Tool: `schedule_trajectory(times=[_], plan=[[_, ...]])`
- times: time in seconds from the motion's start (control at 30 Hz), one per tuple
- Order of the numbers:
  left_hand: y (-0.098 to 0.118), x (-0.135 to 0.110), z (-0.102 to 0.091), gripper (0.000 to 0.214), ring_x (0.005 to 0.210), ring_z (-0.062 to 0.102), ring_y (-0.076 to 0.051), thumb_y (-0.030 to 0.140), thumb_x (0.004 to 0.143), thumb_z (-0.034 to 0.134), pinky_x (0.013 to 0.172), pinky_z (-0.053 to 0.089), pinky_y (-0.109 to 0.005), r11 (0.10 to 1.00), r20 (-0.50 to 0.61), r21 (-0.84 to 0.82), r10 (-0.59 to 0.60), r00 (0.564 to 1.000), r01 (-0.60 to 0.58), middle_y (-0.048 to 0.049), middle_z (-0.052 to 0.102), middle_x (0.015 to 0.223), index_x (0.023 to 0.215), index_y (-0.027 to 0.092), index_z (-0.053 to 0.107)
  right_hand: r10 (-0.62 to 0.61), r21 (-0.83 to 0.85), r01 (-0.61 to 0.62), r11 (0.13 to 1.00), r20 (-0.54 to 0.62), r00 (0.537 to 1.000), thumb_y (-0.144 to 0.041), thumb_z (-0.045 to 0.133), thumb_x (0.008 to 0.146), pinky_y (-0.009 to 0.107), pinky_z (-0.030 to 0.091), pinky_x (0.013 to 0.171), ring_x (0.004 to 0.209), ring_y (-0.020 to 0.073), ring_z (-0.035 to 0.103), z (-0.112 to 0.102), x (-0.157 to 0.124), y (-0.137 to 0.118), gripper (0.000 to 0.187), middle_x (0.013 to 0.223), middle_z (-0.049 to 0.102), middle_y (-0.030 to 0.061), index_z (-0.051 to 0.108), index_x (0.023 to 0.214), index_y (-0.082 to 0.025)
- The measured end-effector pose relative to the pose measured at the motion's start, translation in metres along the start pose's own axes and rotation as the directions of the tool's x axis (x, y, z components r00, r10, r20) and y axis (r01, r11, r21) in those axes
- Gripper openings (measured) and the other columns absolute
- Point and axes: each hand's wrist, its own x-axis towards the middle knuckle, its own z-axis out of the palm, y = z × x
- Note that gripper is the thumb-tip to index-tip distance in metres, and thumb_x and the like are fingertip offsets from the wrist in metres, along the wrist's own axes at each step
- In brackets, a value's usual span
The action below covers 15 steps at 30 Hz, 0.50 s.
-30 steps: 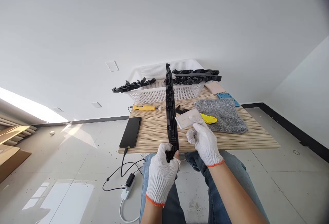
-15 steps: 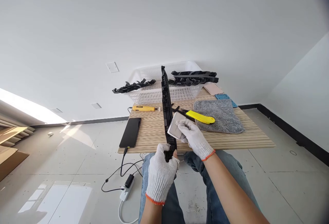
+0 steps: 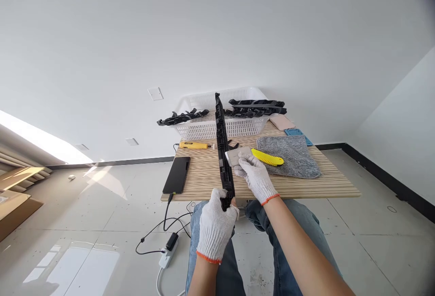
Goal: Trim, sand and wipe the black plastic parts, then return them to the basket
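Note:
My left hand point(image 3: 217, 219), in a white knit glove with an orange cuff, is closed around the near end of a long black plastic strip point(image 3: 221, 142). The strip points away from me over the table, its far end in front of the basket. My right hand point(image 3: 254, 174), gloved the same way, pinches a flat beige-grey pad point(image 3: 235, 154), which looks like sandpaper. The pad's left edge meets the strip's right side around its middle. Just beyond my right fingers lies a yellow-handled utility knife point(image 3: 268, 157), resting partly on a grey cloth point(image 3: 295, 157).
A white plastic basket point(image 3: 204, 130) with black plastic parts point(image 3: 258, 108) stands at the table's back. To the left are a yellow rotary tool point(image 3: 195, 145) and a black phone point(image 3: 176, 176) on a cable. A power strip point(image 3: 168, 253) lies on the floor.
The pad in my right hand has turned flatter and moved a little up the strip, away from me. My left hand keeps its hold. The whole view has shifted slightly.

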Motion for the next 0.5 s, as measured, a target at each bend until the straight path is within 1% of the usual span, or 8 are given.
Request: schedule_trajectory(times=[0.13,0.23,0.37,0.5], plan=[[0.0015,-0.0006,0.0006,0.006,0.064,0.065,-0.016,0.021,0.087,0.064,0.057,0.035,-0.022,0.999,-0.001,0.034,-0.004,1.0,0.004,0.0032,0.066,0.063,0.091,0.025,0.06,-0.003,0.028,0.004,1.0,-0.014,1.0,-0.041,0.085,0.053,0.027,0.055,0.05,0.059,0.0142,0.063,0.0017,-0.0017,0.001,0.041,0.072,0.066,-0.0001,0.069,0.086,-0.023],[0.0003,0.0001,0.0024,0.008,0.066,0.065,-0.017,0.021,0.086,0.066,0.057,0.034,-0.022,0.997,-0.01,0.077,-0.011,1.0,0.012,0.002,0.069,0.069,0.091,0.025,0.061,0.01,0.014,-0.01,1.0,0.002,1.0,-0.035,0.087,0.05,0.028,0.055,0.05,0.06,0.0164,0.065,0.0037,-0.0032,0.0033,0.04,0.071,0.069,0.0022,0.073,0.083,-0.02],[-0.0011,0.0005,0.0032,0.008,0.068,0.066,-0.018,0.022,0.086,0.065,0.058,0.035,-0.022,0.995,-0.019,0.095,-0.011,1.0,0.012,0.0017,0.068,0.068,0.092,0.026,0.062,-0.037,0.023,0.038,0.999,-0.057,0.998,-0.037,0.085,0.05,0.026,0.052,0.051,0.061,0.0134,0.062,0.0056,-0.0013,0.0057,0.038,0.077,0.07,0.0013,0.074,0.083,-0.021],[-0.0022,0.0006,0.0029,0.007,0.07,0.067,-0.017,0.023,0.086,0.065,0.059,0.036,-0.022,0.998,-0.031,0.06,-0.014,0.999,0.016,0.001,0.07,0.072,0.092,0.025,0.062,-0.047,0.025,0.049,0.998,-0.073,0.996,-0.037,0.084,0.049,0.026,0.05,0.051,0.058,0.0118,0.059,0.0048,0.0006,0.0043,0.041,0.078,0.069,0.0016,0.074,0.085,-0.019]])
